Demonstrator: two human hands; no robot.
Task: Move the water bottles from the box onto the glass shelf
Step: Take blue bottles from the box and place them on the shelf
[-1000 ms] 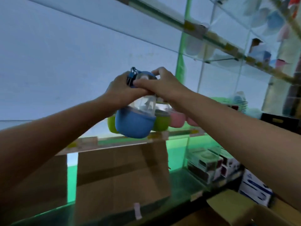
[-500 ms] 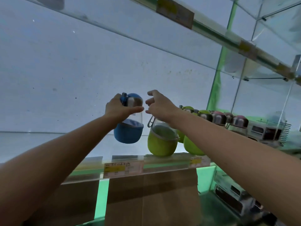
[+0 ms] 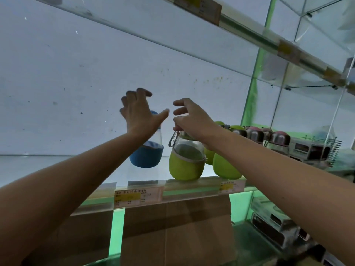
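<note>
A blue-sleeved water bottle (image 3: pixel 147 158) stands on the glass shelf (image 3: pixel 192 189), left of a green-sleeved bottle (image 3: pixel 186 166). My left hand (image 3: pixel 139 114) hovers in front of the blue bottle's top with fingers spread and holds nothing; it hides the cap. My right hand (image 3: pixel 192 120) is over the green bottle's cap, fingers loosely bent, one fingertip close to the wire loop at its neck. Whether it touches the cap I cannot tell. Two more green bottles (image 3: pixel 224 167) stand behind my right forearm.
Pink bottles with steel lids (image 3: pixel 278 139) and boxed goods continue along the shelf to the right. Another glass shelf (image 3: pixel 192 33) runs overhead. Cardboard (image 3: pixel 172 227) leans below the shelf, beside stacked boxes (image 3: pixel 272 221). Price labels (image 3: pixel 138 196) line the shelf edge.
My left hand has let go of the blue bottle, which now stands on the shelf, and has lifted with fingers spread. My right hand stays near the green bottle's top.
</note>
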